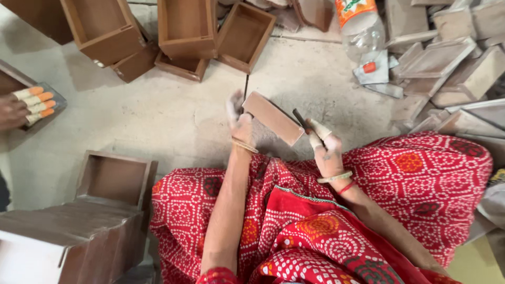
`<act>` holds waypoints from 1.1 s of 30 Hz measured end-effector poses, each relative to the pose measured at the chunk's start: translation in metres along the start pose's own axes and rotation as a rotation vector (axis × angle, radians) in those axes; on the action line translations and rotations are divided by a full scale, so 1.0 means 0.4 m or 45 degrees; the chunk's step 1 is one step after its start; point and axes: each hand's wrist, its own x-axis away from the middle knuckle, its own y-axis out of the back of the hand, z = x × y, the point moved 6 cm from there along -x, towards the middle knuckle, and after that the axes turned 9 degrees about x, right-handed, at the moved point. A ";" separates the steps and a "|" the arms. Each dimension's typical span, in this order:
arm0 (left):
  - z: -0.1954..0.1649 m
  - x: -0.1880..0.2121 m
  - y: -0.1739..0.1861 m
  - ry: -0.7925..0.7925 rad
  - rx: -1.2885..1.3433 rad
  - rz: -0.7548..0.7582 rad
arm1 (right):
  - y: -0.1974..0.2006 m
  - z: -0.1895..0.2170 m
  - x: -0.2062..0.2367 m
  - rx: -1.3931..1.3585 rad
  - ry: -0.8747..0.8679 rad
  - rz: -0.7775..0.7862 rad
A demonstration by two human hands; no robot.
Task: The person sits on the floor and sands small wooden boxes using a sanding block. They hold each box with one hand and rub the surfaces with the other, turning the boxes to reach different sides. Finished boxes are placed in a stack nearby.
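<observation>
Dusty concrete floor (158, 115) w/ open wooden boxes (187, 26) around. Left hand (241, 123) is clamping the flat brown wooden panel (273, 118) over the lap; right hand (325, 150) is pinching a thin dark tool (300, 118) at its edge. Best keeping panel braced, strokes short.

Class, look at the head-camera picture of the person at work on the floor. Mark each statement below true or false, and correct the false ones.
1. The left hand holds one end of a flat brown wooden piece. True.
2. The right hand holds a hammer. False: it holds a thin dark stick-like tool against the piece.
3. Open wooden boxes lie on the floor above the hands. True.
4. The person wears plain blue cloth. False: the red patterned cloth covers the lap.
5. A plastic bottle lies at the top right. True.
6. Another person's hand at the left edge is bare of anything. False: taped fingers show there.
</observation>
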 end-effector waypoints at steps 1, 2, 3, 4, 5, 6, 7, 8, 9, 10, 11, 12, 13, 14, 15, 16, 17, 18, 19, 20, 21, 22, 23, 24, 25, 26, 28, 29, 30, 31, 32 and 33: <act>0.048 0.019 0.038 0.294 0.257 -0.254 | -0.005 0.030 0.006 -0.014 0.010 0.000; 0.057 0.032 0.061 0.317 0.263 -0.298 | -0.013 0.054 0.014 -0.026 0.013 0.010; 0.067 0.048 0.087 0.341 0.272 -0.345 | -0.021 0.071 0.022 -0.036 0.014 0.023; 0.074 0.060 0.112 0.366 0.283 -0.393 | -0.029 0.081 0.029 -0.050 0.017 0.052; 0.080 0.072 0.139 0.408 0.366 -0.486 | -0.037 0.084 0.036 -0.062 0.019 0.083; 0.084 0.080 0.162 0.442 0.455 -0.570 | -0.043 0.080 0.041 -0.071 0.030 0.108; 0.086 0.089 0.176 0.474 0.549 -0.652 | -0.045 0.067 0.044 -0.085 0.010 0.112; 0.072 0.083 0.174 0.390 0.531 -0.577 | -0.046 0.049 0.047 -0.099 -0.003 0.109; 0.057 0.077 0.166 0.307 0.513 -0.493 | -0.045 0.028 0.047 -0.113 -0.013 0.099; 0.042 0.073 0.152 0.228 0.494 -0.407 | -0.043 0.006 0.047 -0.056 -0.001 0.071; 0.034 0.072 0.141 0.219 0.314 -0.378 | -0.040 -0.017 0.047 0.004 0.006 0.043; 0.025 0.073 0.129 0.213 0.136 -0.349 | -0.038 -0.040 0.046 0.065 0.011 0.016; 0.017 0.074 0.118 0.206 -0.042 -0.320 | -0.038 -0.077 0.047 -0.090 -0.104 -0.007; 0.014 0.075 0.114 0.229 -0.023 -0.343 | -0.041 -0.113 0.048 -0.243 -0.224 -0.029; 0.010 0.074 0.116 0.251 -0.003 -0.366 | -0.045 -0.146 0.050 -0.395 -0.343 -0.052; 0.009 0.068 0.119 0.273 0.020 -0.392 | -0.051 -0.180 0.054 -0.497 -0.495 -0.068; 0.009 0.058 0.116 0.298 0.030 -0.310 | -0.058 -0.210 0.059 -0.598 -0.645 -0.080; 0.010 0.042 0.115 0.317 0.041 -0.229 | -0.065 -0.236 0.065 -0.700 -0.792 -0.091; 0.014 0.023 0.116 0.333 0.050 -0.147 | -0.063 -0.244 0.059 -0.720 -0.779 -0.094; 0.019 0.001 0.118 0.323 0.025 -0.092 | -0.062 -0.250 0.054 -0.740 -0.771 -0.095; 0.034 -0.031 0.111 0.316 0.000 -0.037 | -0.058 -0.253 0.048 -0.758 -0.765 -0.097; 0.048 -0.059 0.106 0.305 -0.024 0.024 | -0.055 -0.253 0.042 -0.740 -0.760 -0.079; 0.059 -0.076 0.125 0.292 -0.229 -0.065 | -0.051 -0.251 0.036 -0.720 -0.753 -0.066; 0.069 -0.092 0.141 0.283 -0.435 -0.154 | -0.047 -0.246 0.031 -0.698 -0.753 -0.053; 0.075 -0.098 0.159 0.276 -0.642 -0.244 | -0.047 -0.244 0.028 -0.635 -0.795 -0.014; 0.085 -0.100 0.164 0.313 -0.781 -0.244 | -0.047 -0.241 0.026 -0.572 -0.837 0.029; 0.090 -0.097 0.179 0.373 -1.068 -0.246 | -0.052 -0.229 0.019 -0.472 -0.865 0.107; 0.093 -0.095 0.182 0.353 -1.077 -0.254 | -0.055 -0.223 0.013 -0.428 -0.852 0.136; 0.089 -0.090 0.185 0.332 -1.086 -0.262 | -0.060 -0.220 0.005 -0.385 -0.838 0.165; 0.087 -0.085 0.184 0.313 -1.094 -0.268 | -0.064 -0.222 -0.001 -0.404 -0.848 0.171; 0.091 -0.081 0.185 0.354 -1.058 -0.288 | -0.070 -0.227 -0.007 -0.420 -0.860 0.177; 0.096 -0.076 0.187 0.396 -1.021 -0.309 | -0.074 -0.237 -0.015 -0.435 -0.871 0.183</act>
